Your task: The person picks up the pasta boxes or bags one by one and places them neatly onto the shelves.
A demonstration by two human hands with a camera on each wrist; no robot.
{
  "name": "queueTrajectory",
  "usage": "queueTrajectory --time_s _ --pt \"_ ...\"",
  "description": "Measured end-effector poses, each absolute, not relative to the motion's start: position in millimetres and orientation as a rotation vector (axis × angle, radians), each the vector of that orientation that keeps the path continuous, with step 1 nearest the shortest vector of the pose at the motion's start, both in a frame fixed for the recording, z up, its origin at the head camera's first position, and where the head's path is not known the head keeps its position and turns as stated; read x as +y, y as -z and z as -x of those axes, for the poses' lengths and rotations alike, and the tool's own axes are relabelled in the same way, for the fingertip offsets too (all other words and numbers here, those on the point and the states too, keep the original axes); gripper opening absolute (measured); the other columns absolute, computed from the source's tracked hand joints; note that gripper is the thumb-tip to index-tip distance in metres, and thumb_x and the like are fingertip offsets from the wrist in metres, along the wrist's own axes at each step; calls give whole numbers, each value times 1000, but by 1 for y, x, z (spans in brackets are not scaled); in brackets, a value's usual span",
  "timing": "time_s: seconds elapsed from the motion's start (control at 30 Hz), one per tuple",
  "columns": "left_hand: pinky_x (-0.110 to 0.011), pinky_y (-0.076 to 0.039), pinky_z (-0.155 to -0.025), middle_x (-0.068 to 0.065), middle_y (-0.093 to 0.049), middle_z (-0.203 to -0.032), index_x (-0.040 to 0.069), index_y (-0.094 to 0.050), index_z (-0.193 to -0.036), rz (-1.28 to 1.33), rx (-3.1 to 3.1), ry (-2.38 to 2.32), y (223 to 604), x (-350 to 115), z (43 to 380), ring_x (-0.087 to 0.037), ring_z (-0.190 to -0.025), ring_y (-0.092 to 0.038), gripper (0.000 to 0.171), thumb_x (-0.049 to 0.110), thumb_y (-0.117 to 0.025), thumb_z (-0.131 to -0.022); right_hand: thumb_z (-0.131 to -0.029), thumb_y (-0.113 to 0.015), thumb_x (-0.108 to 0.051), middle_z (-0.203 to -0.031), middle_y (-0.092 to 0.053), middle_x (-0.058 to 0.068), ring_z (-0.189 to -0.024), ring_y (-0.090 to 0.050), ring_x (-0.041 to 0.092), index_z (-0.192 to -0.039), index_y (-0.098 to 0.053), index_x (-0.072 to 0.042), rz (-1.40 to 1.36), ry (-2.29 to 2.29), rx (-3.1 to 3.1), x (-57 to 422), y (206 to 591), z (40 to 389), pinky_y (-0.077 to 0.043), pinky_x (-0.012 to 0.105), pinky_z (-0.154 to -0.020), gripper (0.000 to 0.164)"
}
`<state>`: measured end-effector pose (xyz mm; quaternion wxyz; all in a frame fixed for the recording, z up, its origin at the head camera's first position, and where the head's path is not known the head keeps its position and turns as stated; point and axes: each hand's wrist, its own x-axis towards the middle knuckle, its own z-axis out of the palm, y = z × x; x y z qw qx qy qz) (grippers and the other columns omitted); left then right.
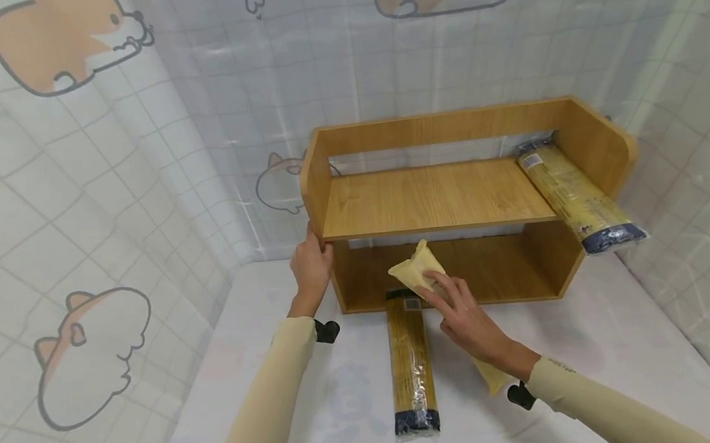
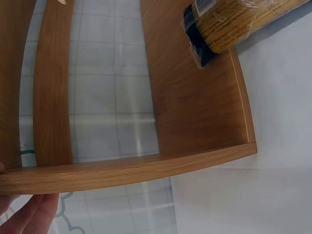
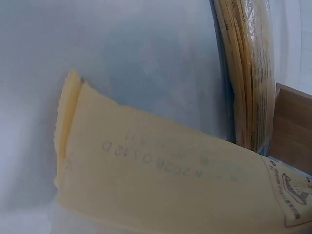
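A two-tier wooden shelf stands against the back wall. My left hand grips its left side panel; in the left wrist view some fingertips show on the panel's outer face. My right hand holds a pale yellow packet tilted in front of the lower tier. The right wrist view shows the packet's crimped end and printed date, but not the fingers. Just left of that hand, a clear pack of dried noodles with dark blue ends lies with its far end at the shelf's lower front edge.
Another noodle pack lies on the upper tier against the right side panel, its near end sticking out past the front edge. A white cloth covers the table. Tile-patterned sheeting with cartoon dogs hangs behind and at both sides.
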<state>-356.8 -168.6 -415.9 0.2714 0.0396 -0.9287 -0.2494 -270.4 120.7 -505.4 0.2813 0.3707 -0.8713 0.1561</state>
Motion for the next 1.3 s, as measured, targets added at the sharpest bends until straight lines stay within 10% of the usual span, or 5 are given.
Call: queueTrajectory --time_s 0.7,1.3 --pt "-48 -46 -56 -18 -69 -85 12 -45 -124 -116 -2484 659 419 -169 357 -34 -71 -65 44 21 -53 -82 -61 -69 0 -143 -33 12 -111 -41 33 -134 -42 -15 -1020 -338 -2123 125 474 282 -48 40 -79 79" --pt "-45 -43 -51 -16 -67 -75 12 -48 -117 -76 -2450 683 420 -168 358 -32 -63 -63 35 21 -51 -83 -70 -51 6 -141 -35 16 -108 -38 35 -130 -47 -12 -881 -379 -1943 150 405 305 -42 38 -72 63"
